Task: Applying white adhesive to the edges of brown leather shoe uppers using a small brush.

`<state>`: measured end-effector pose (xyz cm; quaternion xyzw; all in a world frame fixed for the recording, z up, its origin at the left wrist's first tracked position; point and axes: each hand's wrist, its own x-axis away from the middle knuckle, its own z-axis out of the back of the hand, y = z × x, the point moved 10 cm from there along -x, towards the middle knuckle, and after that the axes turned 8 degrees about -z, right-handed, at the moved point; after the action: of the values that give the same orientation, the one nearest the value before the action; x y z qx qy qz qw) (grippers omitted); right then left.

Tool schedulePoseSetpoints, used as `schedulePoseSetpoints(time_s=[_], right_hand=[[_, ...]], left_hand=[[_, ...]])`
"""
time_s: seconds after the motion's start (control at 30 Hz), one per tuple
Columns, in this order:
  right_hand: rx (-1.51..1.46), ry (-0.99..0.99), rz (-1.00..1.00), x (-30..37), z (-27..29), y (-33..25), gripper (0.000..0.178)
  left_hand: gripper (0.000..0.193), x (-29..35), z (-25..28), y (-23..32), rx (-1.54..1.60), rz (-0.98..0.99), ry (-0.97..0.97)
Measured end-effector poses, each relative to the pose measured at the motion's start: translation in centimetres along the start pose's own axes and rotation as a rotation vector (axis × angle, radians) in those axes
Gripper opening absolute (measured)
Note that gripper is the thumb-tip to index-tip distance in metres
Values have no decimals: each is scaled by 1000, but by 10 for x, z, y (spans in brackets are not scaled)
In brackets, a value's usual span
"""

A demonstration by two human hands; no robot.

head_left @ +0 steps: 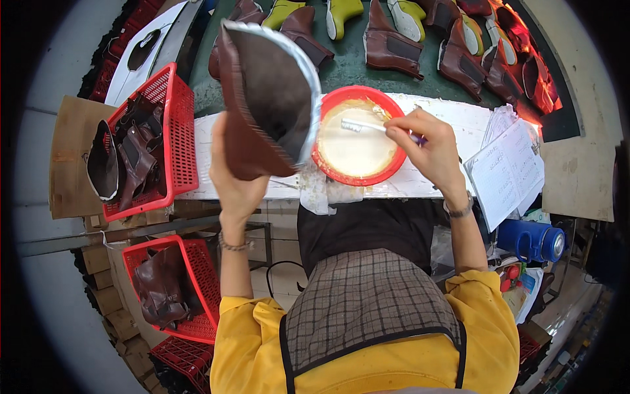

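My left hand [237,187] is closed round a brown leather boot upper [246,134], lifted above the table's near edge. Its wide, dark-lined opening faces me, with a pale strip along the rim. Between my right thumb and fingers [423,141] is a toothbrush [367,125] with a white head and a purple handle. The bristles are over a red bowl [388,172] of creamy white paste [354,152], at or just above its surface; I cannot tell which. Dried paste crusts the bowl's inner wall. The upper hangs just left of the bowl and hides part of the table.
Several brown boots [392,49] and yellow-green shoe lasts [342,16] lie on the green surface [348,62] beyond. Red baskets [186,141] of uppers stand at the left. An open notebook [505,174] and a blue flask [528,240] sit at the right.
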<state>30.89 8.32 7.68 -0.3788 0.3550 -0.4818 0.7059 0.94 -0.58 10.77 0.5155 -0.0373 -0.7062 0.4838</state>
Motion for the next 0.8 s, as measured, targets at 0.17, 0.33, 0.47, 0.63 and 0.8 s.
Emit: schedulePoseSetpoints(time_s=[0.17, 0.33, 0.47, 0.63, 0.8], right_hand=[[791, 82, 238, -13, -26, 23, 5], [199, 99, 89, -21, 17, 2, 7], [-95, 36, 270, -27, 11, -32, 15], [-52, 75, 350, -29, 16, -36, 17], [-45, 62, 240, -15, 25, -16, 17]], left_hand=[[83, 81, 29, -84, 688, 770, -189], [68, 107, 24, -68, 1226, 754, -234], [75, 124, 16, -67, 1373, 769, -327], [72, 133, 1, -71, 1443, 786, -319], [69, 156, 6, -62, 1497, 795, -296]])
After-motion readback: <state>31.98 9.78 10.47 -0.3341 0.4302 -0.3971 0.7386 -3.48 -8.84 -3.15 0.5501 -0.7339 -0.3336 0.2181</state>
